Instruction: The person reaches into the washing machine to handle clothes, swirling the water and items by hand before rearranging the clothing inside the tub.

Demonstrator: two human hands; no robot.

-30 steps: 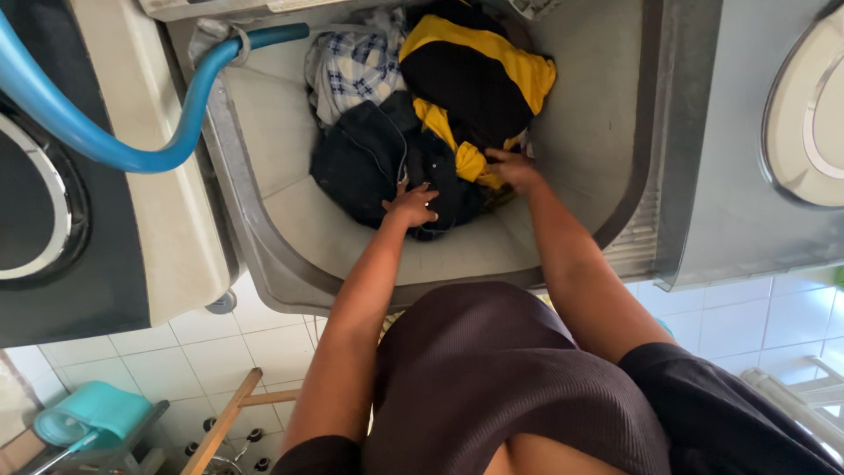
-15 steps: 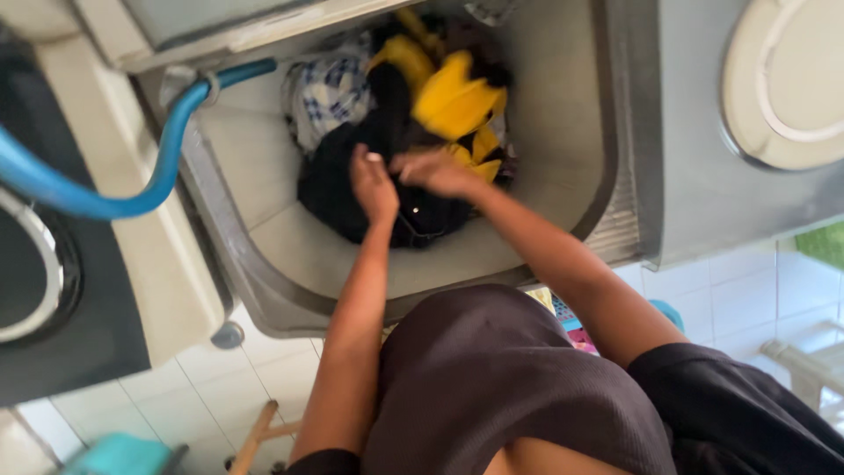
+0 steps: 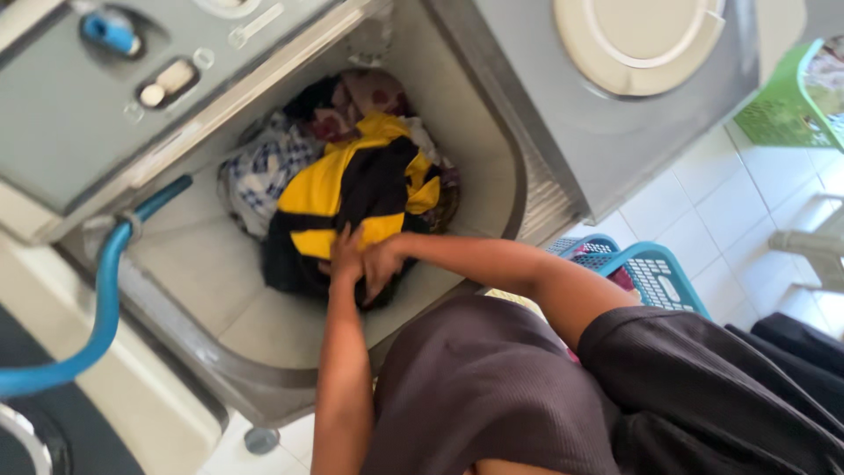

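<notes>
White floor tiles (image 3: 703,189) run under a grey twin-tub washing machine (image 3: 563,158), whose open wash tub (image 3: 264,334) takes up the middle of the view. Both bare arms reach down and forward from the person's dark ribbed top into the tub. One forearm runs almost straight up from the lower edge, while the other comes in from the right, bent at the elbow and lying nearly level across the tub's front rim.

Left hand (image 3: 345,257) and right hand (image 3: 380,264) meet side by side, touching, at the near edge of a black and yellow garment (image 3: 356,189). Fingers of both curl down into the dark cloth, bunching it in a closed grip; the fingertips are buried in the folds.

That garment lies on top of the heap in the tub's centre, with a blue and white checked cloth (image 3: 255,167) to its left and a pinkish patterned fabric (image 3: 365,92) behind it. A blue hose (image 3: 105,299) bends along the tub's left rim. A teal plastic laundry basket (image 3: 646,268) stands on the floor beside the right arm.
</notes>
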